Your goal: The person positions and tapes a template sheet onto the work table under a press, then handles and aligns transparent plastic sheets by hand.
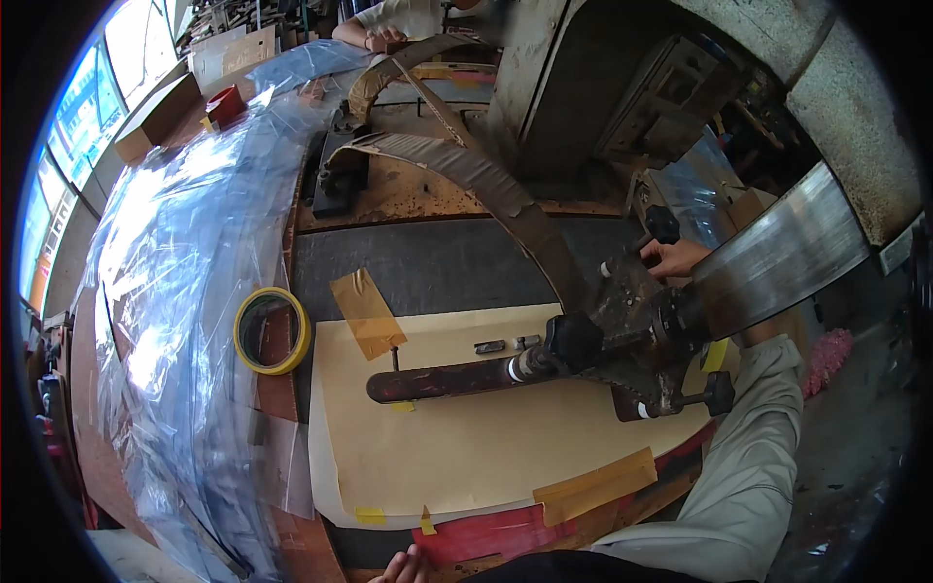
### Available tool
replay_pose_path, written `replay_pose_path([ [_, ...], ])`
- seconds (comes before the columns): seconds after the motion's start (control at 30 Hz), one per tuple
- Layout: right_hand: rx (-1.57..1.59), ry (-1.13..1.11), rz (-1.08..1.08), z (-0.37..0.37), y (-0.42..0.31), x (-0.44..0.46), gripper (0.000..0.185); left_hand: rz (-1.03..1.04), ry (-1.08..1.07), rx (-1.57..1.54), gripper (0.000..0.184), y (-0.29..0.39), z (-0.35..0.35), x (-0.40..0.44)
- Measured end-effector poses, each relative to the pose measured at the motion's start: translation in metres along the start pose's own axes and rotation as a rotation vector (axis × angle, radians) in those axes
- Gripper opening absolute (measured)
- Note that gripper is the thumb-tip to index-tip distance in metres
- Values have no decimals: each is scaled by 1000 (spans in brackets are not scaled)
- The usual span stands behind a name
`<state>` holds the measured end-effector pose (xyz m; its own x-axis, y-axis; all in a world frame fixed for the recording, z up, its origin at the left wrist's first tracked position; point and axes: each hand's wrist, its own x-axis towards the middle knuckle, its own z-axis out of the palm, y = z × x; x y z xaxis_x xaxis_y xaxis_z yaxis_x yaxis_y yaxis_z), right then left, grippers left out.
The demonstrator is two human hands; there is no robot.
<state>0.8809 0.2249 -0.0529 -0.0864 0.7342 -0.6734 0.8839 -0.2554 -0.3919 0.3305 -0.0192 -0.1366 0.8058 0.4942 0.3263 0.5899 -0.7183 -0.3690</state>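
Observation:
My right hand (677,258) reaches behind the metal arm of the machine. Its fingers are curled just below a black knob (663,224); what they grip is partly hidden. Only the fingertips of my left hand (400,565) show, at the bottom edge beside the red strip (496,536); they look loosely extended, with nothing visible in them. A dark clamp bar (447,380) with another black knob (571,342) extends over a large cream sheet (428,447). Brown tape (365,313) lies across the sheet's upper left corner, and a second brown tape strip (595,486) across its lower edge.
A yellow tape roll (273,330) lies left of the sheet, on plastic wrapping (185,291). A curved, tape-wrapped band (457,170) arches over the table. A red tape roll (224,106) and a cardboard box (157,119) stand farther back. Another person's hand (386,39) is at the far end.

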Motion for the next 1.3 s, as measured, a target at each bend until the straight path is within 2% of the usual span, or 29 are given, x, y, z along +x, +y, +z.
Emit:
replay_pose_path([
  [0.17,27,-51,-17,-4,-1,-2,47,24,-20,13,26,-2,-1,0],
  [0.27,47,-93,-224,-7,14,9,30,37,-34,19,27,-3,-3,-2],
  [0.37,95,-122,-296,-7,24,23,24,47,-47,22,27,-4,-3,-2],
  [0.6,131,-166,-232,-18,11,23,22,79,-77,26,27,-8,-6,-2],
  [0.7,51,-233,-305,-25,2,26,22,92,-93,29,27,-10,-6,-1],
  [0.9,66,-203,-412,-33,8,47,27,125,-125,40,27,-12,-10,-1],
  [1.1,182,20,-359,-30,35,41,32,179,-186,69,27,-14,-13,-3],
  [1.13,174,30,-265,-30,26,36,31,169,-171,72,28,-12,-13,-5],
  [1.23,194,-24,-99,-35,14,30,36,53,-5,29,30,-5,-4,-6],
  [1.3,206,-38,-93,-35,21,28,33,-49,136,-13,33,3,17,-8],
])
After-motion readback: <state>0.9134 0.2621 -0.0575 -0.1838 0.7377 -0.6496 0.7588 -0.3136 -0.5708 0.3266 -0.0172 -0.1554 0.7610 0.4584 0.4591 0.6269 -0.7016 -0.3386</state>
